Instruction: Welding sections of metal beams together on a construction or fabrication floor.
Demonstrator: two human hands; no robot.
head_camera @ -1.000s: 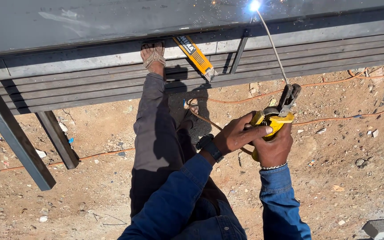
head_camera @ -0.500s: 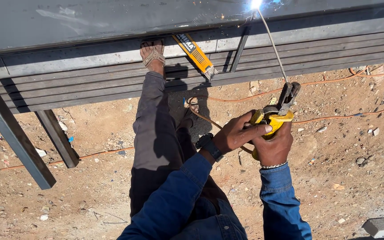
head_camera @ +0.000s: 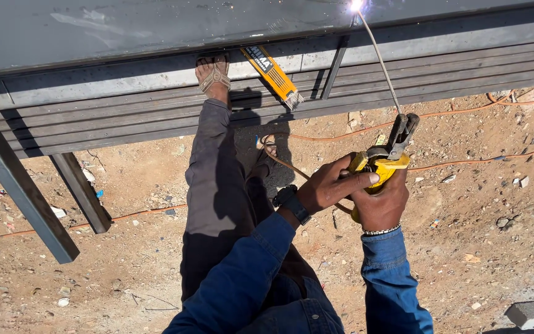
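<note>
Almost nothing has moved since the earlier frames: both hands sit on the holder as before and the arc burns at the same spot on the frame's top edge.

My right hand (head_camera: 379, 207) wraps the yellow electrode holder (head_camera: 381, 167) from below, fingers curled tight around its grip. My left hand (head_camera: 329, 185) lies over it from the side, fingers pressed together along the yellow body to steady it. Up and away from my fingertips the thin welding rod (head_camera: 379, 62) runs out of the holder's dark clamp to the bright arc (head_camera: 356, 5), which sits on the grey steel sheet (head_camera: 125, 28) where it meets the frame. Left of my fingers, a sandalled foot (head_camera: 212, 74) braces on the steel bars (head_camera: 125, 105), with a yellow box of rods (head_camera: 272, 74) lying just beside it. An orange cable (head_camera: 465, 111) trails over the dirt beyond my knuckles.

I judge this as mid-weld, the bead being laid. Next calls for feeding the rod steadily inward as it shortens, keeping the arc gap even.
</note>
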